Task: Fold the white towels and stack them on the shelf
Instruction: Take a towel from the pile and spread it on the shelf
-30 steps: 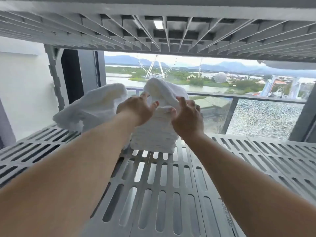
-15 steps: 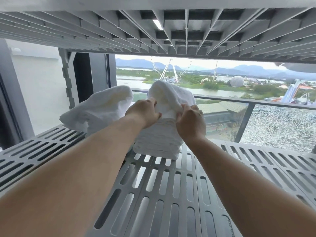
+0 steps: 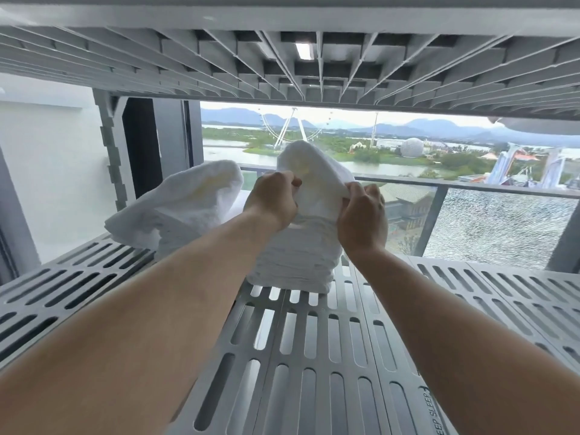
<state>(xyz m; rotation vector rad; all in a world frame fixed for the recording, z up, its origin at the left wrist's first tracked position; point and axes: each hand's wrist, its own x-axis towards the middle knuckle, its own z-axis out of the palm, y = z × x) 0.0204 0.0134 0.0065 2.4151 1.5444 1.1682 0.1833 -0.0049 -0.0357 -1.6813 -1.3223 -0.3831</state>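
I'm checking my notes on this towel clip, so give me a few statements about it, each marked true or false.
1. The left hand and the right hand both grip the top towel. True.
2. The towel stack sits on the floor. False: it stands on the slotted shelf.
3. A second towel pile lies left of the stack. True.
4. The towels are blue. False: they are white.
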